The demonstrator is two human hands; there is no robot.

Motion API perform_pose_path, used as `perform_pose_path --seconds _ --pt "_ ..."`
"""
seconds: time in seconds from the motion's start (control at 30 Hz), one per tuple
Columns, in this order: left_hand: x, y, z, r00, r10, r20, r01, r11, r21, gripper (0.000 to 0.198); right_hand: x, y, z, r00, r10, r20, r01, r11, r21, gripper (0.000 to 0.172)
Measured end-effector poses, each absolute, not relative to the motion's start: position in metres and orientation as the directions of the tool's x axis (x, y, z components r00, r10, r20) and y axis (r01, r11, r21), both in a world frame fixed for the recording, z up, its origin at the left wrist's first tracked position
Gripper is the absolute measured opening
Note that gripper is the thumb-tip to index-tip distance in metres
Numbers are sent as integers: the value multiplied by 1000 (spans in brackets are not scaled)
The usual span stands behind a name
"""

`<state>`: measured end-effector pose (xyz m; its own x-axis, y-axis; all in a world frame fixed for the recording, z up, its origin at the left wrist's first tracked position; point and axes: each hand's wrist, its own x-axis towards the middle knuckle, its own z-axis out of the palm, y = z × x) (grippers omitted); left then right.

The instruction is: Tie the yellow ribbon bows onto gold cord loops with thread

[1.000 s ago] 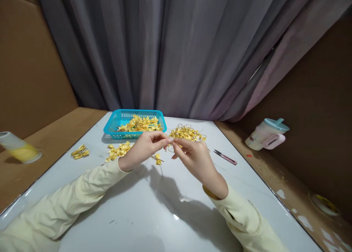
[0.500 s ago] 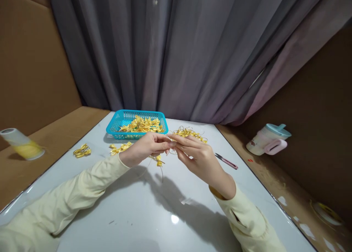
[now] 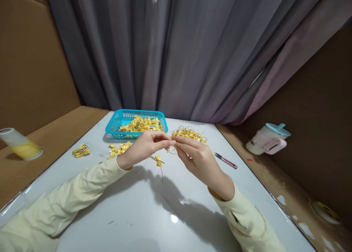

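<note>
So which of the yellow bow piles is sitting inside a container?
The pile in the blue basket, at the table's far side. The other piles, by the left edge, before the basket and the tangled one behind the hands, lie on the bare table.

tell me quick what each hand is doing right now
Left hand: fingers pinched shut on a thin gold thread.
Right hand: fingertips pinched on the same thread.

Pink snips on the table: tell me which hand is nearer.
Right. The right hand is just left of the pink snips; the left hand is farther left, beyond the right hand.
</note>
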<state>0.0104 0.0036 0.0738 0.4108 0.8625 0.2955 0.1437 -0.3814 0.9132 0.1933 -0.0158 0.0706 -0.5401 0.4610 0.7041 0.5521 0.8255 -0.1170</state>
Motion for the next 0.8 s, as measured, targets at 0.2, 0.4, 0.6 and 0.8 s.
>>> perform_pose_path --seconds 0.2,0.4,0.6,0.8 --pt "8 0 73 378 807 454 331 -576 747 13 194 -17 70 -524 488 698 556 817 -153 21" --pt "11 -6 69 357 712 604 429 -700 571 5 194 -17 70 -510 495 703 568 808 -156 19" --pt "11 -7 63 346 611 712 485 -766 422 7 191 -17 70 -503 503 703 599 789 -136 20" --pt "12 -12 61 387 497 776 575 -789 218 15 190 -18 69 -511 533 675 617 774 -143 20"
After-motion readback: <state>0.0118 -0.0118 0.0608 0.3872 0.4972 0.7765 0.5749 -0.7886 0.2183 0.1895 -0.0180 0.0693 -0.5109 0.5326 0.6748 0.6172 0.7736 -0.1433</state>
